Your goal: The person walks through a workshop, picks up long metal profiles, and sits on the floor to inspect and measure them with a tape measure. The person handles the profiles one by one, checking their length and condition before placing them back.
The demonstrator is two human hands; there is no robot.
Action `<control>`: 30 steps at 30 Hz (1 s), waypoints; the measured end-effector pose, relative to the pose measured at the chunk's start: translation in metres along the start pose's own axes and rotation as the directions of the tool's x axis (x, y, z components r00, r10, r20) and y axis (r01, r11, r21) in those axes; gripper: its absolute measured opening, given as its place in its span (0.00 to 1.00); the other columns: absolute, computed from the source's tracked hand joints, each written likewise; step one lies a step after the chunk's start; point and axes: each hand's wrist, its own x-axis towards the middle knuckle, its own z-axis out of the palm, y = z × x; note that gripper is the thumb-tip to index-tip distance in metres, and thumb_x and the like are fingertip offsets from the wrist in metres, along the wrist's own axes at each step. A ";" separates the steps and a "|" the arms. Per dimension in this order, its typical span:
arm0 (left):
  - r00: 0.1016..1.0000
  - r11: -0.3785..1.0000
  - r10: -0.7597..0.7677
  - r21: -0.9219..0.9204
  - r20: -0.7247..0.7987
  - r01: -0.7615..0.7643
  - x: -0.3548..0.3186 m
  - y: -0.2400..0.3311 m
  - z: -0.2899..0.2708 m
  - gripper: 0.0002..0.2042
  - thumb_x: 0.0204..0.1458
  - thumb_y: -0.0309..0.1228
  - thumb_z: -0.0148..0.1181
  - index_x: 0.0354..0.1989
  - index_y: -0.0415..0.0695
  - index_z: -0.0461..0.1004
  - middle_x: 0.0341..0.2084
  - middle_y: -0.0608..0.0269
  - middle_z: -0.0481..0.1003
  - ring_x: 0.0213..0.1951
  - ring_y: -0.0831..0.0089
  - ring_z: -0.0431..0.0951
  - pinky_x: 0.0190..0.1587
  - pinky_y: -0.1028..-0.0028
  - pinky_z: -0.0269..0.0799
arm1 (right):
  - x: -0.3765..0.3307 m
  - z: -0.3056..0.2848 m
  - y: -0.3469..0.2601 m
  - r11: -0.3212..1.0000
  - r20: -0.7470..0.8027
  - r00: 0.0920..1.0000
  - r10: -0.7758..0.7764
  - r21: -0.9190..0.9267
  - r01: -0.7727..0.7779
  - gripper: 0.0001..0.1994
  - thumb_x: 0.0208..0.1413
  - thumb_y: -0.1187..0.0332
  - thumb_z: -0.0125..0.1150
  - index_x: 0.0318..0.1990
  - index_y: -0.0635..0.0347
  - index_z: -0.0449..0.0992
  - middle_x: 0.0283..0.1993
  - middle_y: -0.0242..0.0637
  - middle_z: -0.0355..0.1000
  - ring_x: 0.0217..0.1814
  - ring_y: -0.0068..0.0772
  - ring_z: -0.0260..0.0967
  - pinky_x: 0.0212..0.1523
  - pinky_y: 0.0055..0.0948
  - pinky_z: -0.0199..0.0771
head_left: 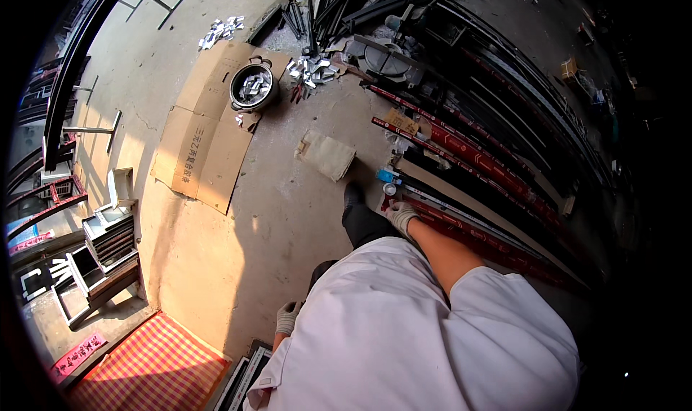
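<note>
My right hand [401, 215], in a pale knit glove, reaches down at the near ends of a stack of long bars. Its fingers are curled beside a small dark red piece [387, 202], and what they hold is hard to make out. A small round white-topped item [390, 189] is just beyond the fingertips, near a blue wrapped end [387, 176]. Low at my left side hangs my left hand [287, 317], also gloved. The shirt partly covers it, and its fingers do not show clearly. One dark shoe [353, 195] is on the floor ahead.
Red-and-black wrapped bars [461, 148] fill the right side. Ahead lie a folded cloth-like sack [326, 155], flattened cardboard [203, 137], a pot of metal pieces [254, 85], loose metal pieces [311, 71] and a miter saw [386, 56]. Frames [108, 238] and a checked mat [151, 368] are left.
</note>
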 end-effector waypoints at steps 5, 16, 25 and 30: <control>0.958 0.910 -0.275 -0.344 -0.086 0.230 0.064 0.121 -0.054 0.11 0.59 0.37 0.61 0.42 0.43 0.77 0.28 0.59 0.81 0.22 0.72 0.78 0.22 0.74 0.72 | 0.084 -0.060 -0.087 0.999 -0.095 0.995 -0.037 0.032 0.040 0.17 0.56 0.55 0.60 0.40 0.60 0.81 0.38 0.47 0.80 0.41 0.43 0.78 0.45 0.37 0.76; 0.985 0.992 0.110 -0.076 0.136 -0.100 0.195 0.384 -0.043 0.10 0.60 0.36 0.62 0.41 0.42 0.79 0.28 0.64 0.79 0.27 0.76 0.78 0.30 0.77 0.74 | 0.124 -0.104 -0.138 0.965 -0.213 0.976 0.054 0.261 0.004 0.18 0.59 0.55 0.60 0.45 0.62 0.81 0.39 0.48 0.80 0.38 0.40 0.78 0.45 0.36 0.75; 0.907 0.880 0.118 0.381 0.404 -0.284 0.348 0.445 -0.102 0.11 0.60 0.33 0.60 0.42 0.36 0.79 0.34 0.57 0.82 0.36 0.72 0.79 0.43 0.72 0.74 | 0.075 0.015 -0.095 0.784 -0.053 0.826 0.562 0.353 -0.511 0.16 0.56 0.57 0.58 0.43 0.59 0.81 0.33 0.43 0.80 0.34 0.43 0.79 0.38 0.39 0.77; 0.848 0.828 0.147 0.405 0.509 -0.387 0.410 0.522 -0.150 0.11 0.60 0.33 0.60 0.39 0.37 0.78 0.32 0.57 0.82 0.33 0.71 0.79 0.42 0.70 0.74 | 0.060 -0.018 -0.263 0.831 -0.074 0.836 0.543 0.188 -0.523 0.18 0.55 0.54 0.60 0.43 0.58 0.81 0.45 0.48 0.80 0.49 0.50 0.78 0.52 0.41 0.75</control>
